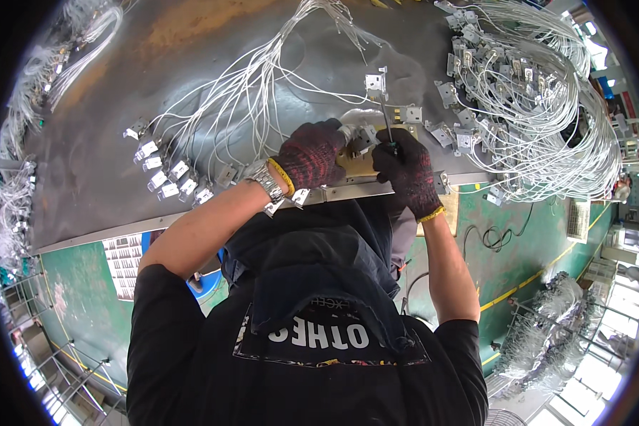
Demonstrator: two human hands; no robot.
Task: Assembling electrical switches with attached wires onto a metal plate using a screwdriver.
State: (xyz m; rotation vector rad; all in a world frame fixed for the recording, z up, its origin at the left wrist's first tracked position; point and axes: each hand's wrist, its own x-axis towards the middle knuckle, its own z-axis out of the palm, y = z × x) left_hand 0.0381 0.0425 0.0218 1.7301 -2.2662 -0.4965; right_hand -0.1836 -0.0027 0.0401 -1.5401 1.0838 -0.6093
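My left hand (312,157), in a dark red and black knit glove, is closed at the table's near edge around a small metal bracket (364,140) whose far end shows past the fingers. Closed in my gloved right hand (406,169) is a screwdriver (386,122); its thin shaft points away from me, and the handle is mostly hidden. Beneath and between both hands lies a yellowish board (360,167). Just beyond them rest a wired bracket (375,85) and another bracket with brass-coloured terminals (410,114).
White wires (245,85) fan out leftward to several metal brackets (168,190) on the grey metal table (92,184). A large heap of wired brackets (539,106) fills the right side. More wire bundles (14,206) hang at far left. A black cable (495,238) lies on the green floor.
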